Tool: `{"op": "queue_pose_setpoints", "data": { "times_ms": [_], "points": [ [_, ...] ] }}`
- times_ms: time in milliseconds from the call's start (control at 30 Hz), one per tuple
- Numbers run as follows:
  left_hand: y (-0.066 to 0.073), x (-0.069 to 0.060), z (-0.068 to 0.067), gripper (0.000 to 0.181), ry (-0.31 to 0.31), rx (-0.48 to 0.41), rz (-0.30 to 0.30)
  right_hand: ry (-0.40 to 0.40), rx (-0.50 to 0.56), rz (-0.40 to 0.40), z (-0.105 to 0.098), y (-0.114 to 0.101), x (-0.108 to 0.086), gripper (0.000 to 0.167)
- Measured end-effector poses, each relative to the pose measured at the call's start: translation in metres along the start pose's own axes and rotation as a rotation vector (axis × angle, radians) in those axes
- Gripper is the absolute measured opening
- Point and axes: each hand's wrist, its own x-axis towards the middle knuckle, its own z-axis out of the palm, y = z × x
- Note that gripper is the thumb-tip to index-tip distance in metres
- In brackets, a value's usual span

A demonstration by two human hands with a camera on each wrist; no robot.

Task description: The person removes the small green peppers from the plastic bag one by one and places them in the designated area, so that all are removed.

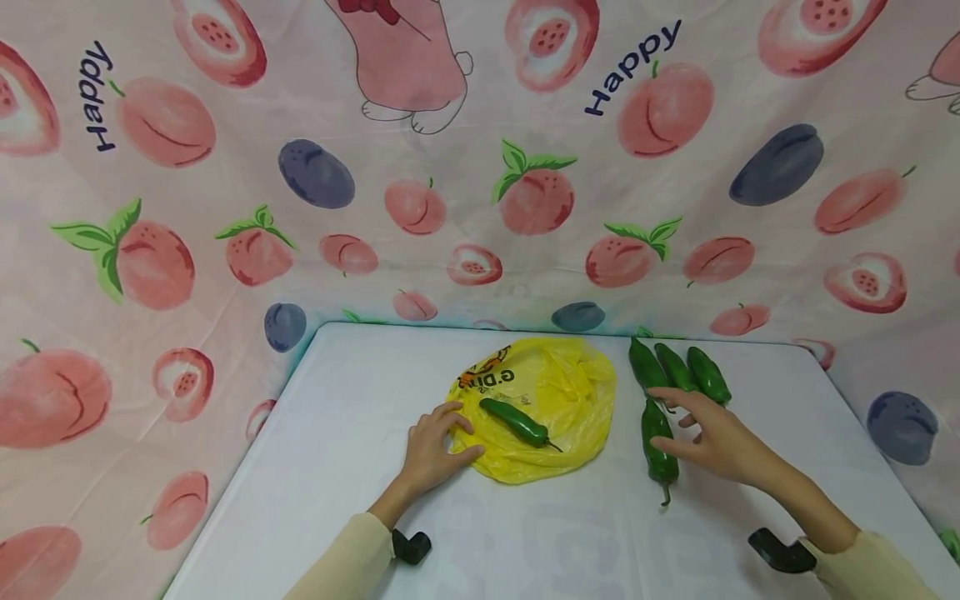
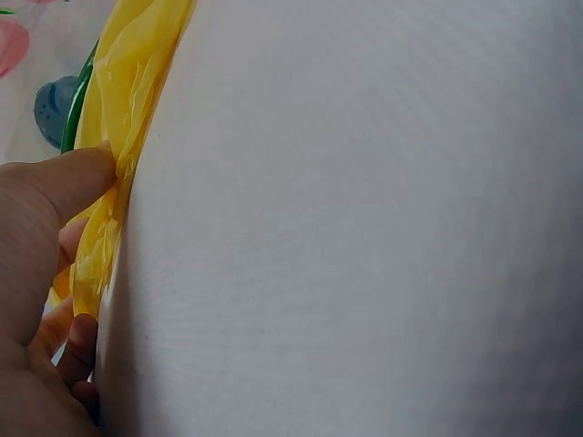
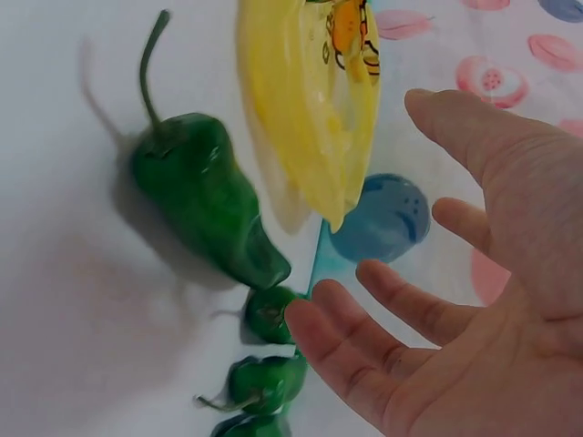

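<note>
A yellow plastic bag (image 1: pixel 577 417) lies flattened on the white table, with one green pepper (image 1: pixel 517 422) on top of it. My left hand (image 1: pixel 435 450) touches the bag's left edge; in the left wrist view its thumb lies against the yellow plastic, fingers spread. Over the peppers to the right hovers my right hand (image 1: pixel 716 437), fingers apart and holding nothing. Nearest to it is a green pepper (image 1: pixel 660 446) with its stem toward me. The right wrist view shows that same pepper (image 3: pixel 196 191) apart from the fingers.
Behind the right hand lie more green peppers, among them one at the left (image 1: pixel 645 364) and one at the right (image 1: pixel 708 375). A fruit-printed cloth (image 1: pixel 465 308) hangs behind the white table (image 1: pixel 360 383). Each wrist wears a black device, such as the right one (image 1: pixel 780 552).
</note>
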Motion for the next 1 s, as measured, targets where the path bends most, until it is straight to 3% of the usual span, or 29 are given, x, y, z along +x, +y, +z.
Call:
{"op": "queue_pose_setpoints", "data": {
  "times_ms": [467, 1000],
  "points": [
    [0.002, 0.0, 0.0, 0.026, -0.003, 0.0, -0.004, -0.017, -0.027, -0.178, 0.003, -0.023, 0.027, 0.072],
    [0.001, 0.0, 0.0, 0.026, 0.006, 0.001, 0.005, -0.096, 0.02, -0.216, 0.013, -0.042, 0.051, 0.071]
  ]
}}
